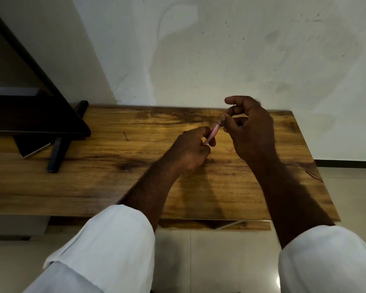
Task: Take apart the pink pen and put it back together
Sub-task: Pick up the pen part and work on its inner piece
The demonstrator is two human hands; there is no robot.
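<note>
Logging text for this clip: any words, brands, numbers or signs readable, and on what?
None can be read.
Pen, held by left hand and right hand: too small and blurred to show any print.
Phone and monitor: no marking visible.
Wall: only smudges, no writing.

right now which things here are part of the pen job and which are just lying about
In the job:
- pen
- left hand, holding its lower end
- right hand, pinching its upper end

Lying about:
- phone, partly under the screen
- screen on its stand
- table, only the surface below the hands
</note>
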